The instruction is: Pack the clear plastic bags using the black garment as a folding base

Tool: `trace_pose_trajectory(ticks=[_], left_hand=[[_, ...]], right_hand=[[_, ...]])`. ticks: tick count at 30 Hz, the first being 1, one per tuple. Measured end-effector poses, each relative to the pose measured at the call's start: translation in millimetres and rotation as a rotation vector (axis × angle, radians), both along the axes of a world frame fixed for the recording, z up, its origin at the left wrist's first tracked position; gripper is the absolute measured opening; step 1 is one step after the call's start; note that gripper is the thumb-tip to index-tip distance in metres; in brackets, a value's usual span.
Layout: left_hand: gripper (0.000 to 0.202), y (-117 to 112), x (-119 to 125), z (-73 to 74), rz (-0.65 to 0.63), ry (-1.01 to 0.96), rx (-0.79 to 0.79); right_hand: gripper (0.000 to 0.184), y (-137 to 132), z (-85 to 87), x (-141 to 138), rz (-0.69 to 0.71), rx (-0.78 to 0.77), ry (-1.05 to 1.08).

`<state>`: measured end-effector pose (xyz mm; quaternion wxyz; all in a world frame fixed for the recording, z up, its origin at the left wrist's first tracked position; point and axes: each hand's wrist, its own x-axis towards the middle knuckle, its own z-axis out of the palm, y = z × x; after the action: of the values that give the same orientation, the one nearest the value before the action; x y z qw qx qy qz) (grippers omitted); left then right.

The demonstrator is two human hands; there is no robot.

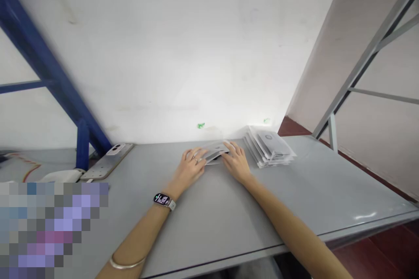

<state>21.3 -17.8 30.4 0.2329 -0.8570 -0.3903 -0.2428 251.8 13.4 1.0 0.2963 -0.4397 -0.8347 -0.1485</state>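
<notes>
Both my hands rest far out on a grey table (212, 222), close to a white wall. My left hand (192, 163), with a ring and a smartwatch on the wrist, has its fingers curled on the left edge of a small clear packet (214, 151). My right hand (236, 160) grips the packet's right edge. The packet lies low over the tabletop and looks like a flat plastic bag with a grey item inside. Just right of my right hand sits a fanned stack of similar packets (271, 146).
A phone (108, 161) lies face down at the table's left, beside a white object (62, 176). A blue metal frame (49, 74) stands at the left and a grey one (366, 56) at the right. The table's front edge runs near me, red floor beyond.
</notes>
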Motion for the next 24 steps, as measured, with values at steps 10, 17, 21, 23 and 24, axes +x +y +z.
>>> trace_pose_trajectory(ticks=[10, 17, 21, 23, 24], left_hand=[[0.022, -21, 37, -2.1, -0.191, 0.042, -0.172], [0.064, -2, 19, -16.8, -0.069, -0.084, -0.426], [0.073, 4, 8, -25.3, 0.022, -0.092, -0.601], [0.073, 3, 7, -25.8, 0.031, -0.073, -0.636], [0.073, 2, 8, -25.7, 0.026, -0.065, -0.636]], right_hand=[[0.043, 1, -4.9, -8, 0.013, -0.190, -0.018], [0.041, 6, 0.0, 2, 0.096, -0.402, -0.010], [0.046, 8, 13.2, 20, 0.137, -0.481, -0.033], [0.051, 8, 20.4, 28, 0.146, -0.509, -0.027], [0.052, 8, 23.7, 32, 0.151, -0.521, -0.017]])
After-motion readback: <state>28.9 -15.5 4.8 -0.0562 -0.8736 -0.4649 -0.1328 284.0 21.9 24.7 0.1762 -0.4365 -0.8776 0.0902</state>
